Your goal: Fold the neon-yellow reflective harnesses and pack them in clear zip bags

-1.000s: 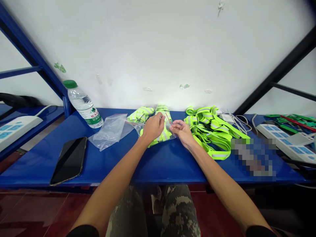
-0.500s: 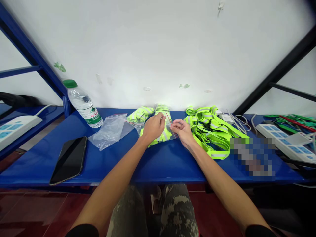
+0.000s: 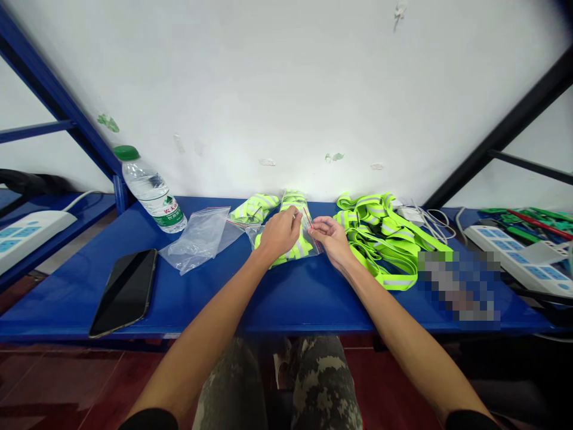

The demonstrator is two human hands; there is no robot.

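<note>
Along the near edge of the blue table (image 3: pixel 308 307), we've got camouflage trousers (image 3: pixel 324 382) below, a dark-screened smartphone (image 3: pixel 125 292) lying flat on the left, and a pixelated patch (image 3: pixel 461 289) over on the right. Up to the middle, and here's the action: a clear zip-lock bag (image 3: pixel 301 247) packed with neon-yellow reflective strapping, lying on the table between the two hands! The right hand (image 3: pixel 330 237) has thumb and forefinger pinching the bag's red-lined edge, the other fingers bent in close. The left hand (image 3: pixel 280 233) sits over the bag, fingers curled, thumb near the forefinger; whether they grip the plastic, I can't tell. To the left, flat clear bags (image 3: pixel 201 237) overlap; to the right, a loose heap of reflective straps (image 3: pixel 405 230), with a white power strip (image 3: pixel 521 258) farther out. Deeper still, a neon bundle (image 3: pixel 255 207) near the wall (image 3: pixel 286 89), and a green-capped water bottle (image 3: pixel 152 191) standing at the left, its green-and-white label showing red Chinese characters, too small to read for certain. And against half a second ago? Hardly a twitch: both hands in virtually the same spots, that right-hand pinch unchanged, bottle, phone and straps right where they were
</note>
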